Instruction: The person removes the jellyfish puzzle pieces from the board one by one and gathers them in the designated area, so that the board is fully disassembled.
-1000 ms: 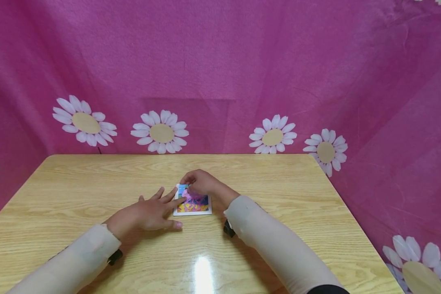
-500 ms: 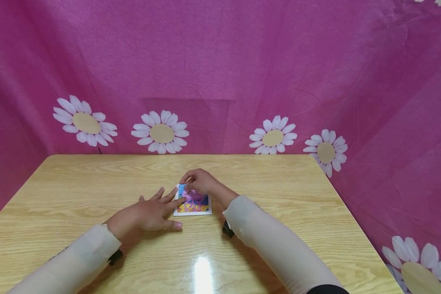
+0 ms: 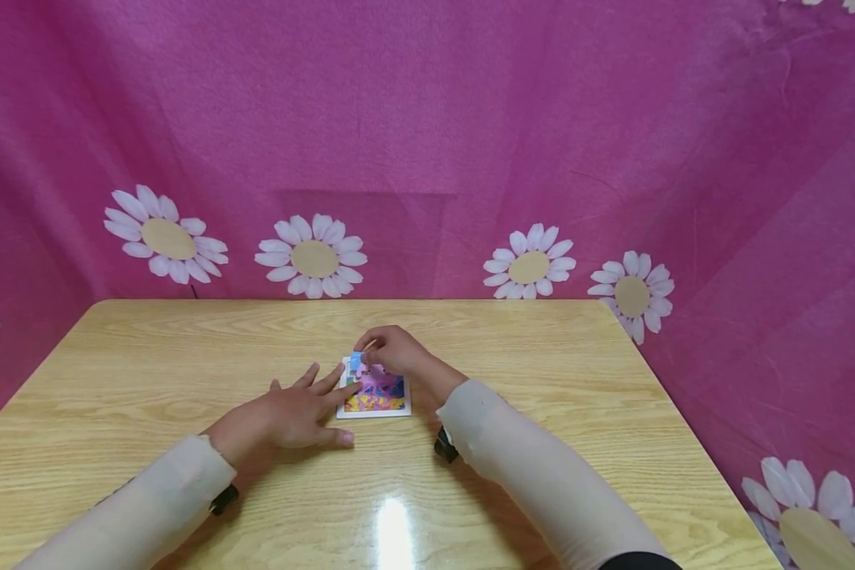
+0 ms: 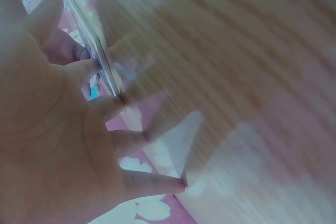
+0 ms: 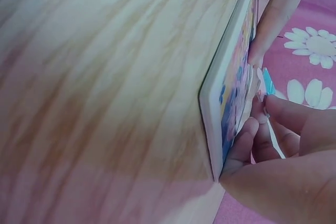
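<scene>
A small picture puzzle point(image 3: 379, 404) in a white frame lies flat on the wooden table, showing a pink figure above yellow and pink flowers. My right hand point(image 3: 393, 351) reaches over its far edge and pinches a light-blue puzzle piece point(image 3: 357, 362) at the top left. In the right wrist view that puzzle piece point(image 5: 269, 81) is tilted up off the board, thumb and fingertips on it. Fingers spread, my left hand point(image 3: 294, 413) lies at the board's left side, its index finger resting on the picture. The left palm point(image 4: 68, 124) shows large in the left wrist view.
The light wooden table point(image 3: 185, 348) runs back to a magenta cloth point(image 3: 413, 142) printed with white daisies. A bright light reflection point(image 3: 395, 530) shows on the tabletop near the front. Both wrists wear small black devices.
My right hand has shifted slightly right, and the light-blue piece at the top left has risen and tilted out of the picture. The left hand and the board have stayed put.
</scene>
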